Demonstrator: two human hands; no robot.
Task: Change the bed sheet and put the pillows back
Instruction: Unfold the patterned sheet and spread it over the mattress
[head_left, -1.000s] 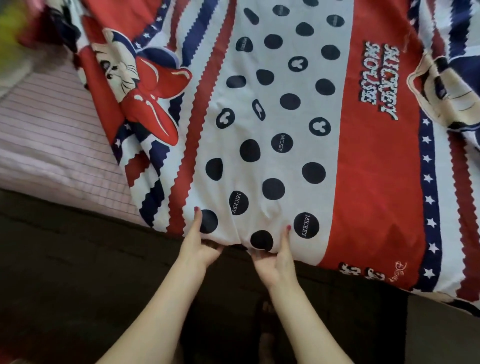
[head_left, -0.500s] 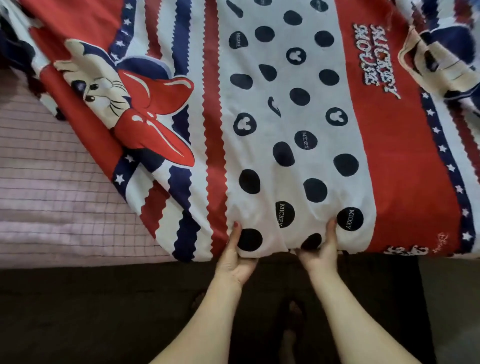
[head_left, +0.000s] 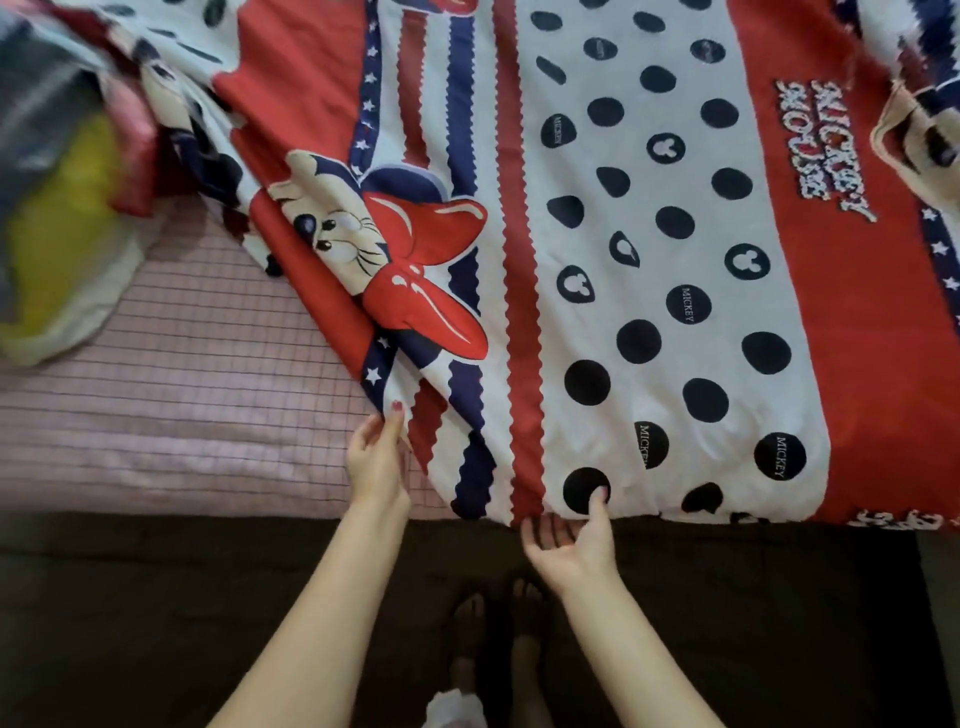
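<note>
A red, white and navy cartoon-print bed sheet (head_left: 649, 260) lies spread over the right part of the pink checked mattress (head_left: 182, 415). Its near hem reaches the mattress's front edge. My left hand (head_left: 376, 460) is at the sheet's folded left edge, its thumb on the cloth and pinching it. My right hand (head_left: 571, 540) pinches the near hem, thumb on top by a black dot and fingers underneath. The mattress's left part is bare. No pillow shows clearly.
A blurred heap of yellow, grey and pink bedding (head_left: 57, 208) sits at the mattress's far left. The dark bed side (head_left: 156, 597) runs across below the mattress. My bare feet (head_left: 498, 623) stand on the dark floor close to it.
My hands were side by side on the near hem. The left hand has since moved left to the sheet's side edge. The sheet has settled lower onto the mattress.
</note>
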